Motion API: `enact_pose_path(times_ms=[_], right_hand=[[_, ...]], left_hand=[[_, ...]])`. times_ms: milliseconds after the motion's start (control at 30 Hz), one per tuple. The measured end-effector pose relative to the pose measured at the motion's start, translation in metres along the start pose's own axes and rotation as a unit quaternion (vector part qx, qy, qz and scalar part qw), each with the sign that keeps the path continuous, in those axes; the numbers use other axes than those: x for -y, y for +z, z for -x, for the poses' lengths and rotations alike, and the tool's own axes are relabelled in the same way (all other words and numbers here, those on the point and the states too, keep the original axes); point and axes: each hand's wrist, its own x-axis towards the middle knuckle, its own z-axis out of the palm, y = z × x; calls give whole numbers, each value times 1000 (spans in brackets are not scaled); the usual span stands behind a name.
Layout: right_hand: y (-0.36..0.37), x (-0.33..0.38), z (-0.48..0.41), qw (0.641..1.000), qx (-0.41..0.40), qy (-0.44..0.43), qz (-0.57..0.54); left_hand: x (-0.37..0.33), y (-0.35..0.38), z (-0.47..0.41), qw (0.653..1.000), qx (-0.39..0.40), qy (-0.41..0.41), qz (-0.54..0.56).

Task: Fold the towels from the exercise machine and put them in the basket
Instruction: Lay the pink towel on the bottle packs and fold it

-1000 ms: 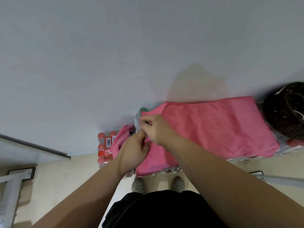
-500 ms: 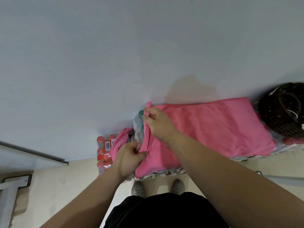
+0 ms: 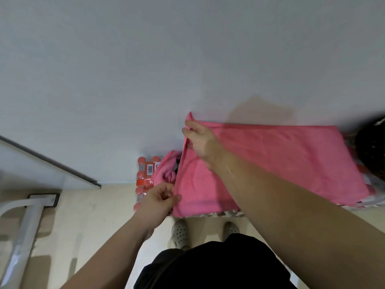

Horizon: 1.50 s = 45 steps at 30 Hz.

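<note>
A pink towel (image 3: 281, 161) lies spread flat on a low surface against the white wall. My right hand (image 3: 201, 141) pinches its far left corner and holds that corner lifted a little. My left hand (image 3: 160, 198) pinches the near left corner at the towel's edge. A second pink towel (image 3: 166, 171) lies bunched just left of the flat one. The dark woven basket (image 3: 373, 149) stands at the right edge of the view, past the towel's right end, partly cut off.
A shrink-wrapped pack of red-capped bottles (image 3: 145, 178) stands on the floor left of the towels. A white metal frame leg (image 3: 25, 224) of a machine crosses the lower left. My feet in spotted slippers (image 3: 181, 232) are close to the surface's front edge.
Both hands were together at the towel's left edge. They have moved apart along it, the right to the far corner and the left to the near corner, drawing the edge straight.
</note>
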Motion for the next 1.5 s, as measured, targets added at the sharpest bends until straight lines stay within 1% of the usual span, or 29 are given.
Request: enact_pose_path(times_ms=[167, 233, 333, 533, 700, 767, 867, 967, 1067, 1167, 1300, 1433, 1500], right_hand=[[-10, 8, 3, 1000, -5, 3, -17], [-23, 15, 10, 999, -6, 6, -32], [-56, 23, 18, 998, 0, -2, -65], [-145, 28, 35, 993, -33, -46, -105], [-241, 31, 47, 990, -46, -90, -101], [-280, 29, 49, 988, -66, -104, -96], [-331, 17, 48, 988, -88, -105, -71], [-364, -2, 42, 995, -63, -73, 8], [-377, -17, 35, 993, -45, -9, 112], [-377, -25, 32, 987, -21, 2, 161], [-386, -26, 30, 979, -42, -45, 196], [-408, -10, 30, 969, -62, -106, 213], [-423, -5, 27, 951, -78, -137, 267]], left_hand=[[-13, 10, 13, 998, 3, 55, 1], [-23, 23, 16, 996, 23, 82, -4], [-44, 52, 20, 991, 77, 112, -17], [-85, 145, 17, 971, 195, 120, -63], [-103, 245, 12, 956, 236, 115, -127], [-104, 287, 6, 955, 231, 113, -149], [-95, 342, -8, 955, 192, 104, -199], [-84, 381, -22, 958, 143, 81, -237], [-75, 399, -31, 946, 77, 72, -307], [-73, 404, -34, 942, 57, 62, -326], [-81, 410, -32, 950, 47, 51, -304], [-96, 425, -26, 957, 75, 77, -268], [-99, 438, -28, 956, 92, 89, -263]])
